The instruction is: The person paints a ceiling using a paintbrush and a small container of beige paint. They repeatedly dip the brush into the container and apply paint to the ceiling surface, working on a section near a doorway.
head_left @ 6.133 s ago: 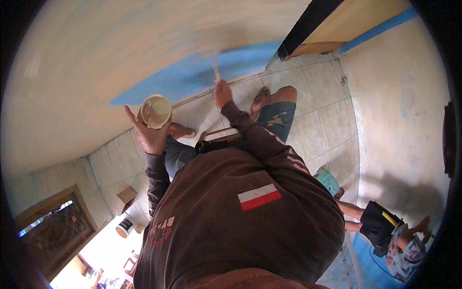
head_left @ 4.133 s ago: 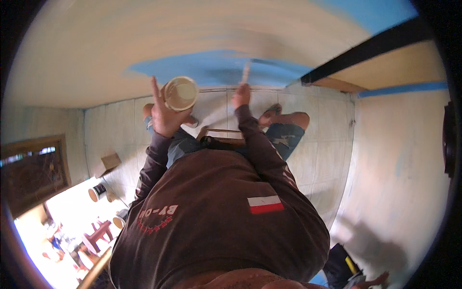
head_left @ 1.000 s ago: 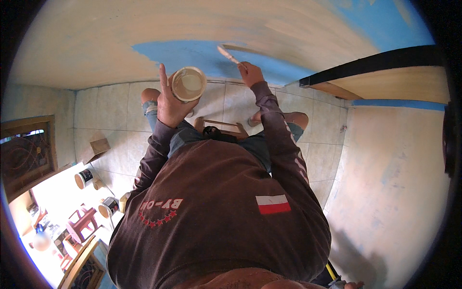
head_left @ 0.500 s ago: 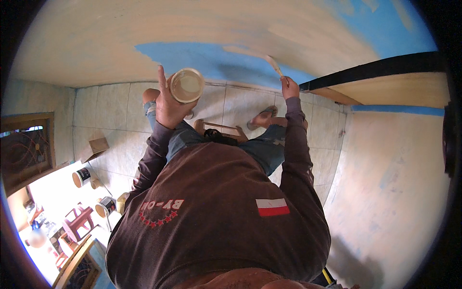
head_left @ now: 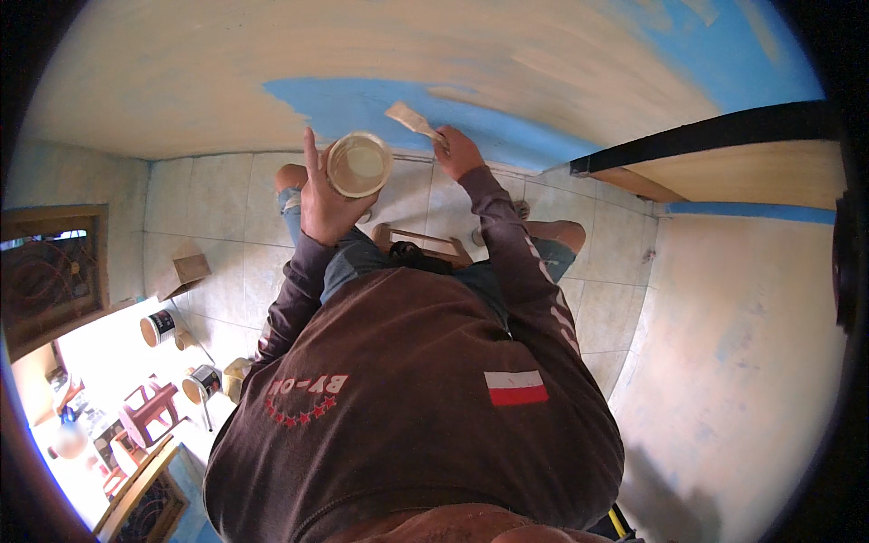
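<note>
My left hand (head_left: 328, 201) is wrapped round a round tub of cream paint (head_left: 360, 166), with the index finger stretched up along its side. The tub's open top faces me, and pale paint lies inside. In my right hand (head_left: 459, 154) is a paintbrush (head_left: 413, 119), gripped by its handle, its pale-coated head pointing left. The brush head is just above and right of the tub, apart from it. Beyond both hands stands a wall with a bright blue patch (head_left: 353, 98) among cream-coated areas (head_left: 208, 81).
Between my knees is a low wooden stool (head_left: 421, 240) on the tiled floor (head_left: 213, 213). A black-edged wooden shelf (head_left: 715, 136) juts out at right. Left are a cardboard box (head_left: 190, 268), paint cans (head_left: 158, 328) and a purple plastic stool (head_left: 149, 412) near the bright doorway.
My right hand has brought the brush away from the wall, leftward toward the tub. A cream stroke shows on the blue patch. My left hand with the tub has shifted only slightly.
</note>
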